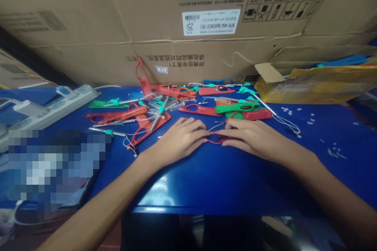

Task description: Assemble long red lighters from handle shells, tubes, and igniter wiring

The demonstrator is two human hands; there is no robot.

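Observation:
My left hand and my right hand meet over the blue table, fingers closed around a red lighter shell. A looped part of it shows between my fingertips, with thin wire along it; most of the shell is hidden by my fingers. Just beyond my hands lie a green lighter shell and more red lighter shells. To the left is a loose heap of orange-red shells and metal tubes with teal plastic ends and white wires.
A large cardboard box walls off the back. At right stands a yellow-taped carton with blue parts inside. White scraps dot the table's right. A power strip and a blurred-out device lie at left.

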